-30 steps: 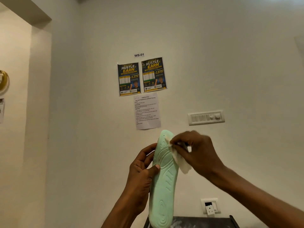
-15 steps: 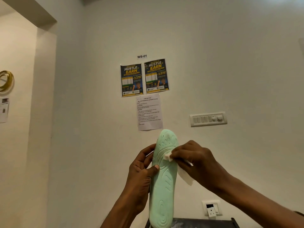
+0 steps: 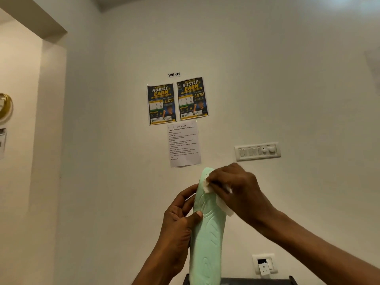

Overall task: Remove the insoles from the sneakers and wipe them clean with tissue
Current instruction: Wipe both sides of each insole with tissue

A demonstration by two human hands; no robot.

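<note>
A pale green insole (image 3: 207, 233) stands upright in front of the wall, toe end up, its patterned underside towards me. My left hand (image 3: 181, 219) grips its left edge at mid-height, thumb on the front and fingers behind. My right hand (image 3: 236, 190) pinches a white tissue (image 3: 222, 200) and presses it against the toe end of the insole; part of the tissue hangs below the palm. No sneakers are in view.
A dark shelf edge (image 3: 257, 281) shows at the bottom under the insole. On the wall are two posters (image 3: 177, 100), a printed sheet (image 3: 184, 145), a switch panel (image 3: 258, 151) and a socket (image 3: 264, 263). A wall corner stands at the left.
My right hand with the tissue slid down the insole, then back up to the toe end. The left hand kept its grip, and the camera view shifted slightly.
</note>
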